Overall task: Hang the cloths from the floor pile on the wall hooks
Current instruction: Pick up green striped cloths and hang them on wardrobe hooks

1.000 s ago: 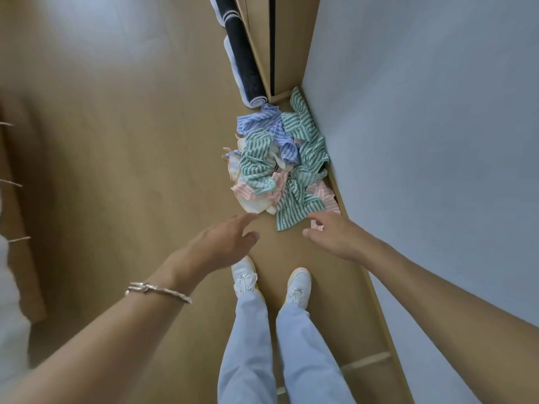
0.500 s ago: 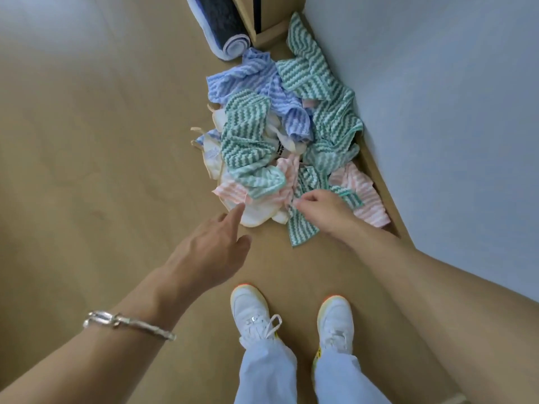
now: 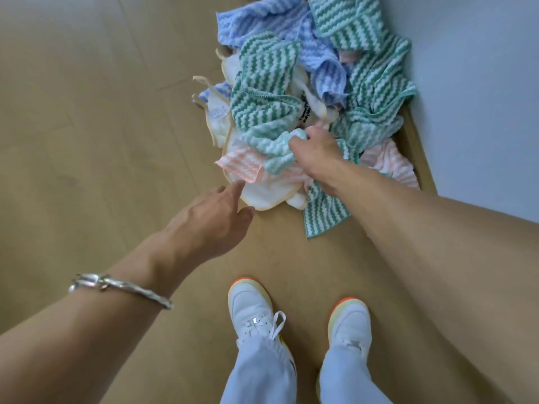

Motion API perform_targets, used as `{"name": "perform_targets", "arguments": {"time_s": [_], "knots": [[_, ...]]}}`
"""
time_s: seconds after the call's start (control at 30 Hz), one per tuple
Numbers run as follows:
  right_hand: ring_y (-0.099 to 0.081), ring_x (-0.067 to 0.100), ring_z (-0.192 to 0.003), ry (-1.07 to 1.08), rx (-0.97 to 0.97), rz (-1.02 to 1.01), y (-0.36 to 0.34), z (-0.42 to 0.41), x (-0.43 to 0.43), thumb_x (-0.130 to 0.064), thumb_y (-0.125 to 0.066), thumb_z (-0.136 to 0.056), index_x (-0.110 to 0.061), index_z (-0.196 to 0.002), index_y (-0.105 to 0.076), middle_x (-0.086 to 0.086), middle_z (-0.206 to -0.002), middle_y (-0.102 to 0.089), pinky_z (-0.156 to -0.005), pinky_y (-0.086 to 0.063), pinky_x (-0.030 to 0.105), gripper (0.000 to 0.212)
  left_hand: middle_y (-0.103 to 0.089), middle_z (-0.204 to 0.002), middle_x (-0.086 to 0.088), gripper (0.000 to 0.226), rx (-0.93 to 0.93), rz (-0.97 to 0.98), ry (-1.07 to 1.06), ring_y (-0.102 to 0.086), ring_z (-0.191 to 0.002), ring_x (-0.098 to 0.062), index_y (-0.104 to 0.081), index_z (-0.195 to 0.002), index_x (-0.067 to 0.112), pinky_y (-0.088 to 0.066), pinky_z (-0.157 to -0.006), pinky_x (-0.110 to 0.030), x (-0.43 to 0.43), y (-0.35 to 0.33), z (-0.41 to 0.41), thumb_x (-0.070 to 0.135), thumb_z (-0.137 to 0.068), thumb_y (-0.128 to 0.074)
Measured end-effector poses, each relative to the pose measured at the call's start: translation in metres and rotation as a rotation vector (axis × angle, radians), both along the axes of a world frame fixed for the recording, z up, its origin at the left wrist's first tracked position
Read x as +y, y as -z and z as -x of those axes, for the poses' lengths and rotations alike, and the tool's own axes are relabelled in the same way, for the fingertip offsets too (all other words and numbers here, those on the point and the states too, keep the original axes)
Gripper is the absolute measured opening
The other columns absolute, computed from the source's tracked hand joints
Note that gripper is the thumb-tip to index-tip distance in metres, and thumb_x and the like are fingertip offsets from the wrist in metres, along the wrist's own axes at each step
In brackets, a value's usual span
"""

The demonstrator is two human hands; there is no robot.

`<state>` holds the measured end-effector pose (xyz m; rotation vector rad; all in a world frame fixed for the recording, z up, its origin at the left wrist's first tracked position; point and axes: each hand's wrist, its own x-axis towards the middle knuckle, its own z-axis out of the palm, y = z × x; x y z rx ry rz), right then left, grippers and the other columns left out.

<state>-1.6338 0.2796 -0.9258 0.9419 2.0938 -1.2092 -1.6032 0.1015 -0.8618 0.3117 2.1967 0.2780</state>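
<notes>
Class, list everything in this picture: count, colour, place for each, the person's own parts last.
Green striped cloths: at least three, green-white, across the pile.
Blue striped cloths: at least one, blue-white, pile's far side.
Pink striped cloths: at least two, pink-white, pile's near side.
White cloths: at least two, cream-edged, pile's left side.
Floor: one, light wood, underneath.
Wall: one, pale grey, right.
Bracelet: one, silver, left wrist.
Shoes: two, white, bottom.
Trousers: one pair, pale blue, bottom edge.
Left hand: one, open, stretched toward a white cloth.
Right hand: one, fingers curled on a green striped cloth, mid-pile.
</notes>
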Motion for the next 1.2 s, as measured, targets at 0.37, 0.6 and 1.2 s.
{"name": "perform_targets", "arguments": {"time_s": [0.37, 0.6, 1.2], "knots": [[-0.051, 0.012, -0.067, -0.487, 0.31, 0.132, -0.328, 0.073, 0.022, -0.007, -0.051, -0.081, -0.026, -0.074, -0.051, -0.005, -0.07, -0.054, -0.064, -0.042, 0.028, 0.02, -0.039, -0.143, -0.005, 0.076, 0.283, -0.127, -0.004, -0.041, -0.128, -0.025, -0.01, -0.15, 0.025, -0.033, -0.1, -0.03, 0.034, -0.273, 0.1, 0.04, -0.09, -0.055], [-0.056, 0.012, -0.073, -0.821, 0.34, 0.107, -0.625, 0.12, 0.023, -0.009, -0.047, -0.085, -0.031, -0.081, -0.055, -0.003, -0.083, -0.058, -0.063, -0.047, 0.025, 0.023, -0.056, -0.118, 0.01, 0.054, 0.335, -0.231, -0.041, -0.054, -0.1, -0.012, -0.05, -0.122, 0.036, -0.038, -0.072, -0.025, 0.03, -0.564, 0.158, 0.051, -0.075, -0.071], [-0.062, 0.021, -0.085, -0.986, 0.942, -0.367, -1.058, 0.057, 0.0, -0.037, -0.059, -0.093, -0.015, -0.098, -0.067, 0.002, -0.092, -0.068, -0.074, -0.049, 0.038, 0.024, -0.06, -0.083, -0.003, 0.018, 1.218, -0.091, -0.217, -0.056, -0.076, -0.019, -0.062, -0.086, 0.019, -0.037, -0.067, -0.027, -0.092, -1.008, 0.045, 0.032, -0.093, -0.052]]}}
